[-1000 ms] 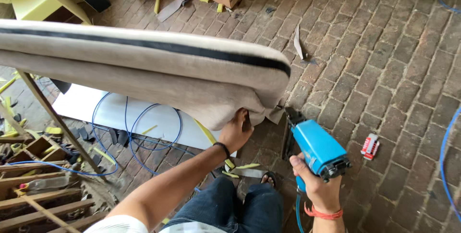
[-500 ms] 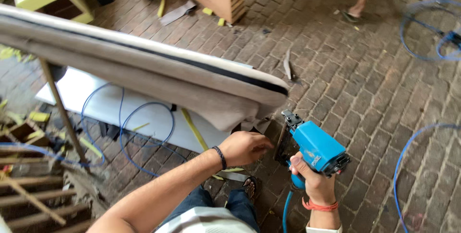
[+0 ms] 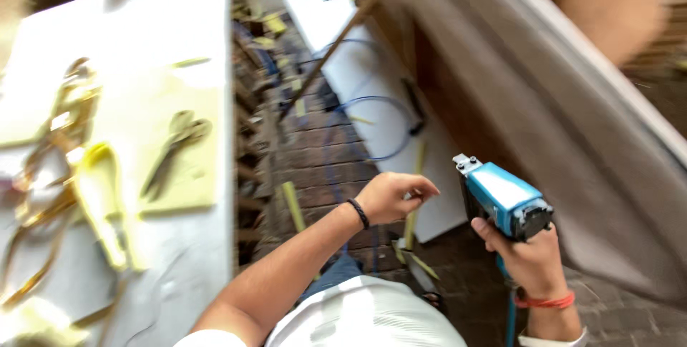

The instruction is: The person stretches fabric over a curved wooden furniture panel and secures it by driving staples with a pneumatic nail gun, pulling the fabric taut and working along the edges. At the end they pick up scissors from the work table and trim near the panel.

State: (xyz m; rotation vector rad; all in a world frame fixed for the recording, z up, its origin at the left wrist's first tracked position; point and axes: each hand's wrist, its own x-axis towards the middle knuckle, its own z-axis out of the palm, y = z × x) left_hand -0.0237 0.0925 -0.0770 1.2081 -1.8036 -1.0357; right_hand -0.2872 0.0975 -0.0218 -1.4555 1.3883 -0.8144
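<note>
Two bare hands show at the bottom of the view, and the picture is blurry because the head is turning. The right hand point(image 3: 528, 257) holds a bright blue power stapler with a black back end and a silver nose point(image 3: 501, 200). Its fingers are wrapped tight round the grip under the blue body. The nose points up and away, close to the big grey-brown cloth-covered panel point(image 3: 572, 147) that leans across the right side. The tool does not touch the cloth.

The left hand point(image 3: 392, 197) is out in the air just to the left of the stapler, with a black band point(image 3: 358, 213) on its wrist. Its fingers are curled loosely, not flat and not in a full fist. It looks empty, but the blur makes that hard to tell.

I think the stapler is hard, stiff and a bit heavy, so the grip below is the best place to hold it. A blue hose hangs from its bottom, and that may tug a little. The cloth looks soft and floppy.

On the left is a white table point(image 3: 207, 261) with a yellow foam sheet point(image 3: 179, 147) and pliers point(image 3: 172, 150) on it. Below are red-brown floor bricks point(image 3: 322, 161) and a white board point(image 3: 372, 96).
</note>
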